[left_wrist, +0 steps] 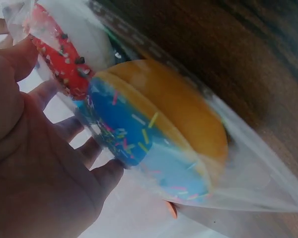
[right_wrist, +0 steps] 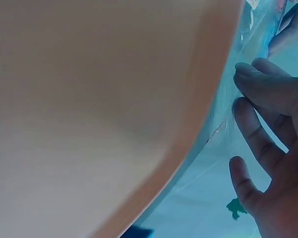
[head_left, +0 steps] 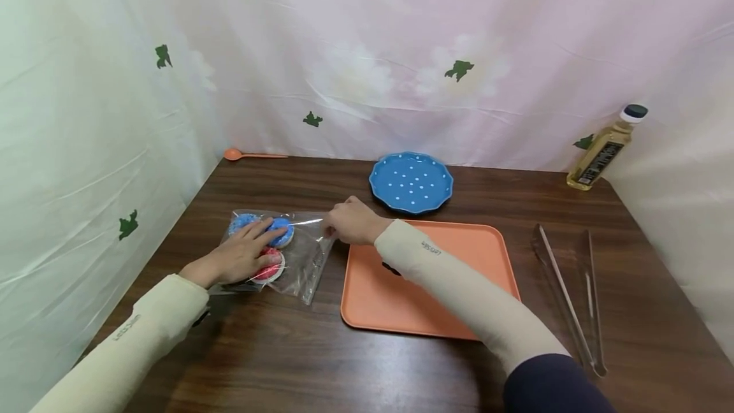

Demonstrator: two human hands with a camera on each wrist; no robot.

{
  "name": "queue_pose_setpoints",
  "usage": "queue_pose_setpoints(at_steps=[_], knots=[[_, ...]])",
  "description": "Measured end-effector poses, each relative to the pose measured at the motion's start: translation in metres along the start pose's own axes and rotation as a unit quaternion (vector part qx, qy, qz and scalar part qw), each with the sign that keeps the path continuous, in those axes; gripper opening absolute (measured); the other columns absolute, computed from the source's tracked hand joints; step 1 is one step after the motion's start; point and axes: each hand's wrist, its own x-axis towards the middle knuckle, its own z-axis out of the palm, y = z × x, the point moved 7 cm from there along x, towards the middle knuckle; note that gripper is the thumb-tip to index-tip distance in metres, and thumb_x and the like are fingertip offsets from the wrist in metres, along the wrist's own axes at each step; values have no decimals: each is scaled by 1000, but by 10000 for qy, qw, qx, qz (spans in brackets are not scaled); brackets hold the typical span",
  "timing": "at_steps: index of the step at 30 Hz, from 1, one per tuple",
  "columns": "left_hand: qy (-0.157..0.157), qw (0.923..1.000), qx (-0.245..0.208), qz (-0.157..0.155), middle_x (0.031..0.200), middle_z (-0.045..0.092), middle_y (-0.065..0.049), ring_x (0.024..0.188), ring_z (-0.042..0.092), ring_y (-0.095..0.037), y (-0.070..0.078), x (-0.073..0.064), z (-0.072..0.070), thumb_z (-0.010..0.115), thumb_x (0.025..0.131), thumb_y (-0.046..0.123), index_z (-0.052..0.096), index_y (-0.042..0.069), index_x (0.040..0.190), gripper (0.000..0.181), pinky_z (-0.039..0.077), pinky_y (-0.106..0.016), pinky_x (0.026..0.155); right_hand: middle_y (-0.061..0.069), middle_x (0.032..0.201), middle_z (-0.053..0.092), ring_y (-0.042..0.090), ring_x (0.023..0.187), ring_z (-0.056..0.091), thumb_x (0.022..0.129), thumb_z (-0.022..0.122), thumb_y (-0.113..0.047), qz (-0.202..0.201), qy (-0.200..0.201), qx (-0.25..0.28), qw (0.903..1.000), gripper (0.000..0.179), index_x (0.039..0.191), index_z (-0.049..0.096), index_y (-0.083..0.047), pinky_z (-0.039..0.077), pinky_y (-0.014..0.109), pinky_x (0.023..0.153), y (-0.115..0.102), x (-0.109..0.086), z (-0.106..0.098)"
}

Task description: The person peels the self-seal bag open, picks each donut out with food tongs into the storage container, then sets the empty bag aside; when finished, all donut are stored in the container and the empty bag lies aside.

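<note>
A clear plastic bag (head_left: 299,273) lies on the table at the left, holding sprinkled donuts: blue-iced ones (head_left: 281,232) and a red-iced one (head_left: 269,265). My left hand (head_left: 243,252) rests on the bag over the donuts with fingers spread, hiding part of the contents. Close up in the left wrist view, the fingers touch the film beside a blue-iced donut (left_wrist: 124,124) and a red-iced donut (left_wrist: 59,52). At the bag's right end, my right hand (head_left: 352,220) pinches the edge of the film between thumb and fingertips; the other fingers stay loose in the right wrist view (right_wrist: 273,129).
An orange tray (head_left: 390,298) lies under the right forearm. Behind it stands a blue dotted plate (head_left: 411,183). Metal tongs (head_left: 564,292) lie at the right, an oil bottle (head_left: 599,152) stands in the back right corner, and an orange spoon (head_left: 234,154) lies at the back left.
</note>
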Motion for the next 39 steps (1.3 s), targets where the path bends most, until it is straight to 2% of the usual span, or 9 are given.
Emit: queue_pose_setpoints(at_steps=[5, 10, 13, 18, 21, 25, 28, 36, 39], knots=[[147, 9999, 20, 40, 159, 22, -30, 142, 17, -56, -1, -4, -3, 56, 103, 39, 36, 9, 156, 64, 17, -75, 107, -12, 96, 72, 11, 98, 62, 96, 68, -9, 7, 13, -29, 10000, 18, 96, 78, -24, 40, 43, 98, 2, -12, -2], [123, 9999, 69, -12, 159, 22, -30, 143, 17, -55, -2, -2, -4, 54, 103, 42, 36, 9, 156, 65, 17, -73, 109, -13, 99, 71, 12, 105, 61, 95, 68, -6, -119, -29, -187, 9997, 23, 100, 78, -25, 40, 43, 98, -8, -10, -1], [140, 9999, 45, -10, 159, 22, -30, 143, 18, -56, -1, 1, -2, 55, 104, 41, 36, 9, 156, 64, 18, -73, 109, -14, 103, 72, 11, 107, 61, 93, 67, -3, -339, -94, -237, 9991, 28, 103, 78, -26, 40, 45, 100, -23, -8, 1], [118, 9999, -38, -37, 158, 22, -32, 142, 18, -57, 1, 5, 0, 57, 103, 40, 37, 9, 156, 65, 19, -75, 107, -13, 102, 72, 6, 100, 64, 93, 64, 0, -834, -318, -106, 9960, 33, 106, 79, -26, 41, 47, 102, -46, -4, 7], [93, 9999, -57, -56, 158, 21, -32, 142, 17, -57, 0, 6, 1, 57, 102, 41, 36, 10, 156, 65, 18, -75, 107, -13, 99, 72, 5, 95, 64, 94, 65, -3, -1013, -411, -107, 9939, 28, 106, 79, -24, 47, 39, 95, -52, -4, 10], [96, 9999, -38, -31, 158, 21, -32, 142, 17, -57, -1, 6, 1, 55, 104, 40, 36, 8, 156, 64, 18, -75, 107, -12, 92, 71, 4, 84, 62, 94, 68, -6, -1167, -407, 10, 9923, 20, 100, 79, -21, 51, 26, 79, -52, -9, 9], [69, 10000, -30, -35, 159, 20, -32, 142, 17, -56, -1, 4, 0, 53, 104, 42, 35, 9, 157, 64, 17, -74, 108, -12, 90, 71, 4, 82, 62, 94, 72, -11, -1204, -356, 49, 9921, 12, 96, 79, -21, 50, 23, 75, -49, -17, 8], [-16, 9998, -161, -88, 160, 16, -31, 144, 11, -55, -2, 1, -2, 51, 105, 42, 32, 9, 158, 65, 12, -75, 109, -13, 97, 71, 6, 91, 63, 95, 72, -13, -1021, -343, -45, 9942, 14, 95, 79, -25, 48, 32, 80, -39, -36, 9], [61, 9998, -181, -34, 160, 17, -31, 143, 12, -56, -2, 0, -2, 53, 105, 41, 33, 9, 158, 65, 12, -76, 108, -12, 97, 73, 8, 94, 64, 95, 72, -13, -896, -290, -89, 9955, 13, 97, 79, -24, 48, 35, 85, -36, -40, 8]])
